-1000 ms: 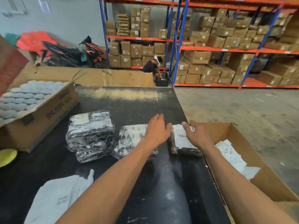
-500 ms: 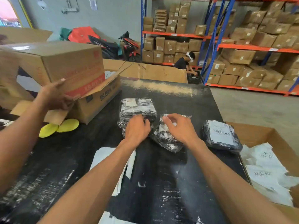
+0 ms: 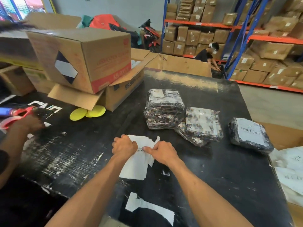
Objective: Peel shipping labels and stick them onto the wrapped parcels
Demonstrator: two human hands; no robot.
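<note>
On the black table [image 3: 213, 169] lies a stack of white label sheets [image 3: 136, 163]. My left hand [image 3: 124, 146] and my right hand [image 3: 161, 152] both pinch the top label at its far end. Beyond them sit a pile of plastic-wrapped parcels [image 3: 164, 108] and a single wrapped parcel [image 3: 203, 125] leaning against it. Further right lies a black parcel [image 3: 250, 135] with a barcode label stuck on top.
Another person's hand [image 3: 27, 124] works with a red tape dispenser [image 3: 18, 113] at the left. Cardboard boxes [image 3: 82, 58] are stacked at the back left, yellow discs [image 3: 86, 113] beside them. A carton of used backing paper [image 3: 288, 169] stands at the right.
My hands have left the wrapped parcel and come back toward me onto the label stack. The view has swung left; the other person's hand has moved from the box to the tape dispenser.
</note>
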